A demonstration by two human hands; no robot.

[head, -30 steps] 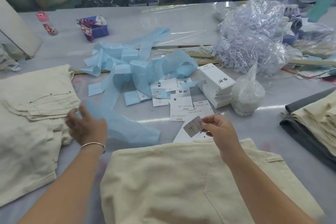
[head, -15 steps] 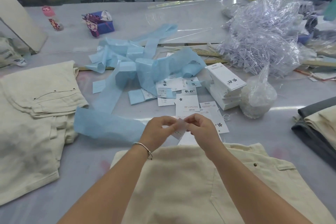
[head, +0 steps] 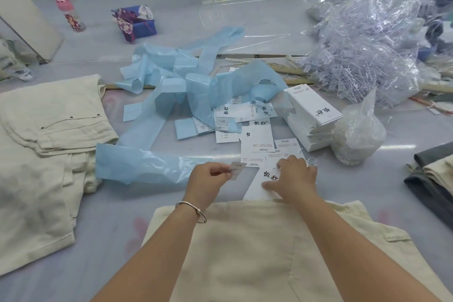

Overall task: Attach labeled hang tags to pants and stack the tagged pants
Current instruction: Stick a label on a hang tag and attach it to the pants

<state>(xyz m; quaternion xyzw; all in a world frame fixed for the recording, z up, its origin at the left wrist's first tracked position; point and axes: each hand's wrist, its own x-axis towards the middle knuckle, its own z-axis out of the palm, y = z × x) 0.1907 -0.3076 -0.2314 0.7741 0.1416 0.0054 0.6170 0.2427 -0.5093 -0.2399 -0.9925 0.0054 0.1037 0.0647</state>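
Observation:
A cream pair of pants [head: 257, 252] lies folded at the near edge, under both my forearms. My left hand [head: 208, 179] pinches a small sticker label [head: 237, 169] just above the table. My right hand [head: 294, 176] rests with fingers spread on a white hang tag [head: 259, 185] with black characters, just beyond the waistband. More loose hang tags [head: 257, 140] lie scattered behind it, and a stack of tags [head: 311, 117] stands to the right. A pile of cream pants [head: 44, 154] lies at the left.
Blue backing strips [head: 171, 95] sprawl across the middle. A heap of clear plastic fasteners [head: 367, 44] fills the right rear, with a small clear bag [head: 358, 137] before it. Folded grey and cream pants [head: 434, 179] lie at the right edge. A pink bottle [head: 71, 14] and purple box [head: 137, 22] stand far back.
My hands, together on the sticker half a second ago, have parted. The left hand now holds the sticker alone, and the right hand has dropped onto the hang tag.

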